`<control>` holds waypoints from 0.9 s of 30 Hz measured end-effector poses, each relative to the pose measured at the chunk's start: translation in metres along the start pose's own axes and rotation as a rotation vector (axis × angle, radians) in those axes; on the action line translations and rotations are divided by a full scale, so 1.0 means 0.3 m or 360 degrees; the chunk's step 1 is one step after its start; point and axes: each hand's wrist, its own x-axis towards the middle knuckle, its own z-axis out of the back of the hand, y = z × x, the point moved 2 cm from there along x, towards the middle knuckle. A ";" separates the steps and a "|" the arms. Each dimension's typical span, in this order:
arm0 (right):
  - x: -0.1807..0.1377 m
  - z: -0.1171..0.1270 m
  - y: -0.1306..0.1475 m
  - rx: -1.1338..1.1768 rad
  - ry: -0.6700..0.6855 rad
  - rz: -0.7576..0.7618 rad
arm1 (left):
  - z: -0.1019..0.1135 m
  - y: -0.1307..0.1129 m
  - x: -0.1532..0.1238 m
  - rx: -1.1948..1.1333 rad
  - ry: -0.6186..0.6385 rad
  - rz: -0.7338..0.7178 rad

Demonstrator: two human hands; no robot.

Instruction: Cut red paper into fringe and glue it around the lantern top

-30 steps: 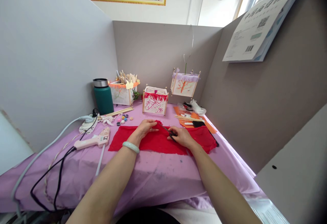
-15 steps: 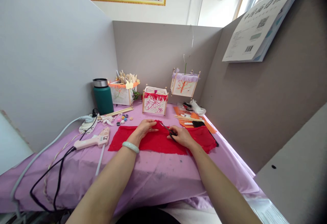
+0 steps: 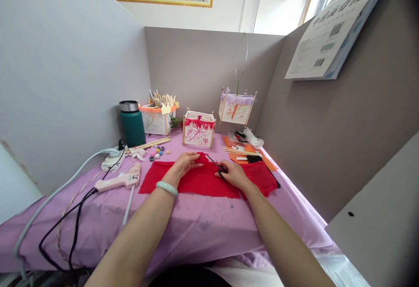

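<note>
1. At the far left, a pink glue gun (image 3: 114, 183) lies on the purple tablecloth (image 3: 196, 226), below a green bottle (image 3: 132, 126).
2. Next come a decorated box (image 3: 153, 123) full of thin sticks and, nearer, a scatter of small coloured discs (image 3: 157, 152).
3. The left hand (image 3: 187, 164), a pale bangle (image 3: 167, 188) at its wrist, pinches a red fringed piece (image 3: 202, 158) between thumb and fingers – whether it joins the cloth below, I cannot tell.
4. The red cloth (image 3: 196, 186) spreads flat across the table under both hands; behind it stands a white lantern (image 3: 197, 136) with red trim.
5. The right hand (image 3: 234, 174) grips black-handled scissors (image 3: 221, 169), blades angled up-left to the fringed piece – how far they are parted is too small to tell.
6. Rightmost on the table, an orange sheet (image 3: 270, 161) lies beyond the cloth's end.
</note>
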 end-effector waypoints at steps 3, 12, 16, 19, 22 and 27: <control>0.000 0.006 -0.001 -0.0002 -0.0004 -0.0017 | 0.007 0.001 0.009 -0.0077 -0.0090 -0.0035; -0.004 0.015 0.010 0.0092 0.0066 0.0008 | 0.031 0.001 0.033 -0.0181 -0.0292 -0.0154; -0.006 0.015 0.017 0.0131 0.0093 0.0049 | 0.032 0.000 0.035 -0.0186 -0.0335 -0.0171; -0.006 0.013 0.019 0.0142 0.0102 0.0062 | 0.031 -0.001 0.034 -0.0176 -0.0338 -0.0170; -0.007 0.012 0.020 0.0144 0.0118 0.0057 | 0.031 -0.001 0.034 -0.0158 -0.0317 -0.0159; -0.007 0.011 0.024 0.0161 0.0141 0.0071 | 0.033 0.002 0.035 -0.0169 -0.0288 -0.0164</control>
